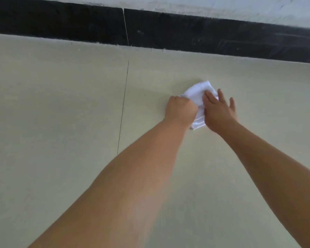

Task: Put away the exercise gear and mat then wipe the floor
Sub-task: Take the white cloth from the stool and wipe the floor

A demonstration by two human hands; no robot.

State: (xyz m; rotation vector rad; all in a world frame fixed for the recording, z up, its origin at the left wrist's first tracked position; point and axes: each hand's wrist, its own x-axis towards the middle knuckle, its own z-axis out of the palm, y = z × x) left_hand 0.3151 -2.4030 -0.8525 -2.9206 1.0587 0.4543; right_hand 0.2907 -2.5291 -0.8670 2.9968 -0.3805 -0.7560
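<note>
Lying on the floor [61,104], white cloth [195,92] sits bunched in fisted left hand [180,110], under flat, spread right hand [219,110].

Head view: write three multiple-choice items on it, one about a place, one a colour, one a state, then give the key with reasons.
1. Where does the cloth lie?
A. on the floor
B. on a shelf
C. in a bucket

2. What colour is the cloth?
A. red
B. white
C. black

3. How is the left hand set?
A. flat, fingers spread
B. off the cloth
C. closed in a fist on the cloth

Key: 1 A, it rests on the pale floor short of the black skirting. 2 B, it shows plain white. 3 C, its fingers curl round the cloth's edge, while the right hand presses flat.
</note>
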